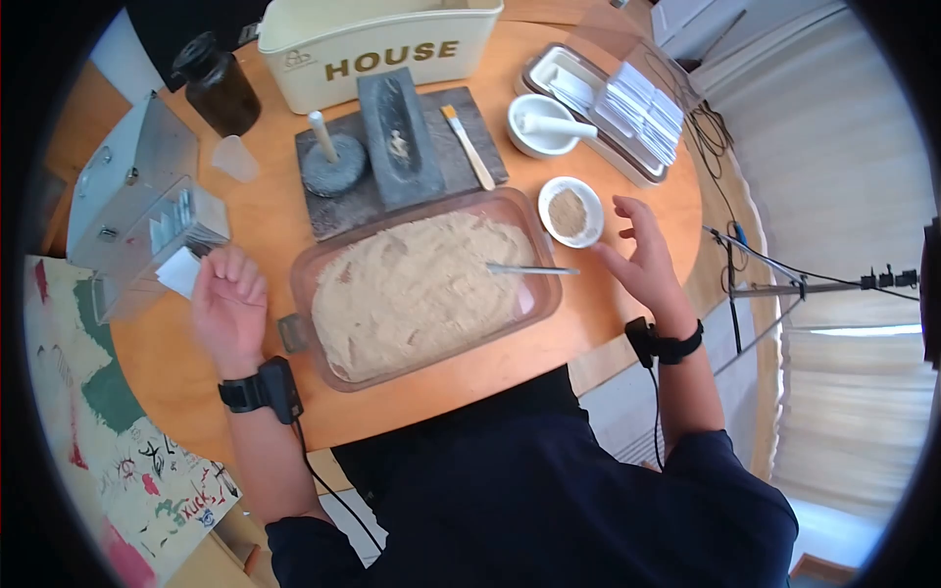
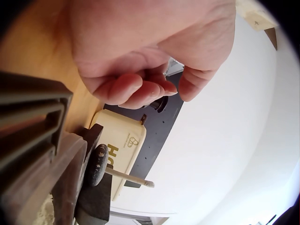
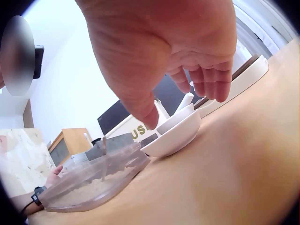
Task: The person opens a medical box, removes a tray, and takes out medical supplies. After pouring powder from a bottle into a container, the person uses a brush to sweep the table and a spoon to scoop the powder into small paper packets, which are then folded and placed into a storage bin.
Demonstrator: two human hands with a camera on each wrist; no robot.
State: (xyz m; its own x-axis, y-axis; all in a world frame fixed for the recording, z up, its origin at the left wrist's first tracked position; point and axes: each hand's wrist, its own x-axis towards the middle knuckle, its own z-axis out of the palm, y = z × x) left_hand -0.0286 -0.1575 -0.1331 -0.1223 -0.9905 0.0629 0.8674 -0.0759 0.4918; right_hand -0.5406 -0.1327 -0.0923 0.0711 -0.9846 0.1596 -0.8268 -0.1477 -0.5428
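My right hand (image 1: 647, 265) hovers over the table's right side, fingers spread and slightly bent, nothing in them. Just left of its fingertips stands a small white bowl (image 1: 594, 231) with brown powder (image 1: 567, 212); in the right wrist view the thumb overlaps the bowl (image 3: 176, 139). On the left, my left hand (image 1: 232, 309) is raised with loosely curled fingers, holding nothing visible, near a white card (image 1: 179, 272). Between the hands lies a clear pinkish plastic tub (image 1: 431, 365) of pale sand (image 1: 412, 284). A thin metal tool (image 1: 539, 269) rests across its right end.
Behind the tub, a dark board (image 1: 323, 214) carries a stone trough (image 1: 377, 108), a round stone with a handle (image 1: 333, 169) and a brush (image 1: 470, 147). Around them stand a HOUSE bin (image 1: 392, 83), dark jar (image 1: 223, 98), mortar (image 1: 542, 145), packet tray (image 1: 637, 169) and clear drawer box (image 1: 118, 201).
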